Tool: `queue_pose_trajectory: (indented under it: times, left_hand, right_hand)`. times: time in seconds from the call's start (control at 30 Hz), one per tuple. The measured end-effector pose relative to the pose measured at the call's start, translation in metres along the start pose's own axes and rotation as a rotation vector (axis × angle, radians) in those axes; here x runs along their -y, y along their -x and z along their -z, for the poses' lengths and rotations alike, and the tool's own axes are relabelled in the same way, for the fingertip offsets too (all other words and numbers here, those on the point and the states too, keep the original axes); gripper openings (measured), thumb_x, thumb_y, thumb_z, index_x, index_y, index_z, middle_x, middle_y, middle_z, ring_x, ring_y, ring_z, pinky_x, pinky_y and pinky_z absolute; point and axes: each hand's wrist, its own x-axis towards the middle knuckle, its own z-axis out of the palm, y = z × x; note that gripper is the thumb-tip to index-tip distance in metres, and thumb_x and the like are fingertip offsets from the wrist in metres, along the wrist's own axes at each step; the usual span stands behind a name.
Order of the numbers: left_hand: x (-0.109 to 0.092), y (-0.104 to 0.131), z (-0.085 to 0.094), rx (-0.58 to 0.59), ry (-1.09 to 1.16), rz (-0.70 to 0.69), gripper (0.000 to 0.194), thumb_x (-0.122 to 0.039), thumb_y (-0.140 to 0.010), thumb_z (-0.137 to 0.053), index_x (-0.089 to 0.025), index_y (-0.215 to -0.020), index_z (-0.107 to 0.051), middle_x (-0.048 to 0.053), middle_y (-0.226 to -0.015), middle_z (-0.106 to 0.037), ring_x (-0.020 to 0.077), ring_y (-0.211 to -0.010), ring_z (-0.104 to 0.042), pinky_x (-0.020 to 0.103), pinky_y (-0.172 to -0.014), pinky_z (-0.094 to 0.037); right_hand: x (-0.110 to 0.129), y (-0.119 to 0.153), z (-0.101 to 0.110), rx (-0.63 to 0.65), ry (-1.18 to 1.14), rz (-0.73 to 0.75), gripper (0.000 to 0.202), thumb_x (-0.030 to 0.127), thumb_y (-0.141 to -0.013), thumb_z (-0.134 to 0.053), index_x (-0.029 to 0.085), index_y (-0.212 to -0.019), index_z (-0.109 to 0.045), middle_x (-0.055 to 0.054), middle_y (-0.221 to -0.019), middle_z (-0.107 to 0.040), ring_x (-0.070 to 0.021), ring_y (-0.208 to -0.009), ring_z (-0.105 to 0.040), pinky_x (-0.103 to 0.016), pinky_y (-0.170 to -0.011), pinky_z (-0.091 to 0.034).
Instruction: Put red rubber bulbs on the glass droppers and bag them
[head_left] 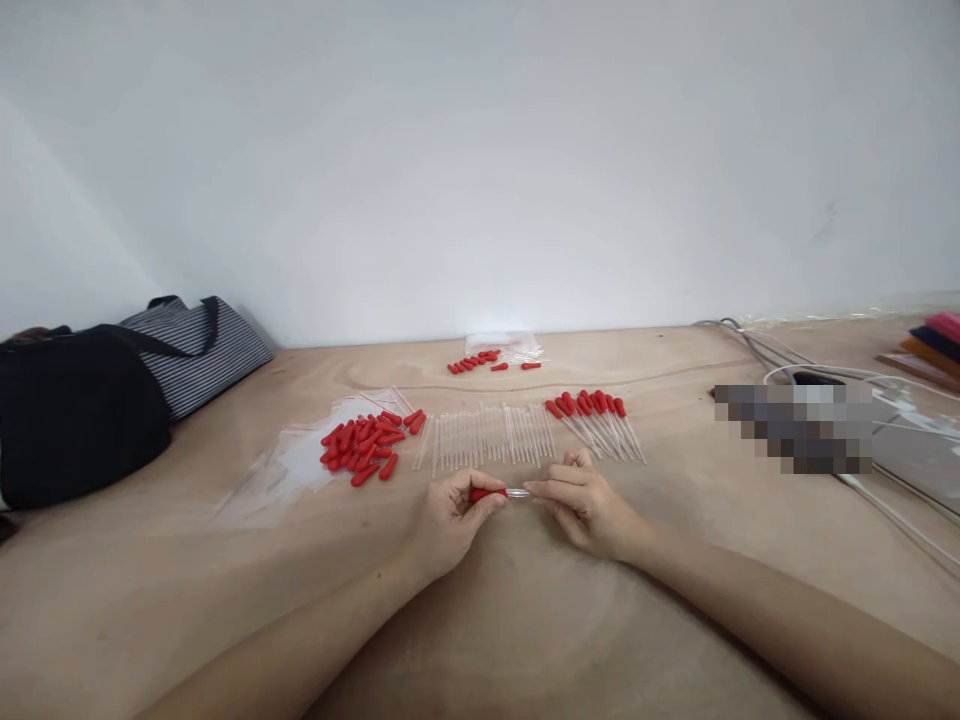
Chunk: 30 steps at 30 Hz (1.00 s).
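The left grip [452, 512] is clamped on a red bulb [486, 494], and the right grip [586, 503] is closed on a clear tube [517, 493]. Bulb and tube lie in line between the two grips, just above the surface [480, 640]. Fingers hide the joint, so how deep the tube sits in the bulb cannot be told.

The likeliest trouble is at that joint: if the grips push out of line, the thin tube could bend or, if it is glass, snap near the right grip's fingertips. A soft bulb squeezed too hard by the left grip might fold its mouth and let the tube slip off. Too light a pinch on the right could let the tube slide through the fingers.

Just beyond the grips lies the row of tubes [491, 437]; a knuckle brushing it could knock the tubes askew or roll them. The capped tubes [600, 420], just past the right grip, overlap, so a forearm swing could scatter them. Beyond and to the left of the left grip, the pile of bulbs [364, 447] rests partly on slick bags [296, 445]; a tug on a bag could spill it.
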Motion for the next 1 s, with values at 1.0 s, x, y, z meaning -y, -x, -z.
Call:
queue_pose_trajectory:
  times: [1.0]
  left_hand:
    - [-0.007, -0.001, -0.001, 0.017, 0.133, 0.063, 0.016, -0.028, -0.064, -0.068, -0.015, -0.07, -0.061, 0.0, -0.063, -0.064, 0.0105, -0.057, -0.057, 0.021, -0.055, -0.047]
  right_hand:
    - [0.008, -0.005, 0.006, -0.077, 0.023, -0.024, 0.024, 0.009, -0.078, -0.041, 0.017, -0.094, -0.058, 0.0, -0.068, -0.059, -0.0104, -0.061, -0.048, -0.03, -0.066, -0.022]
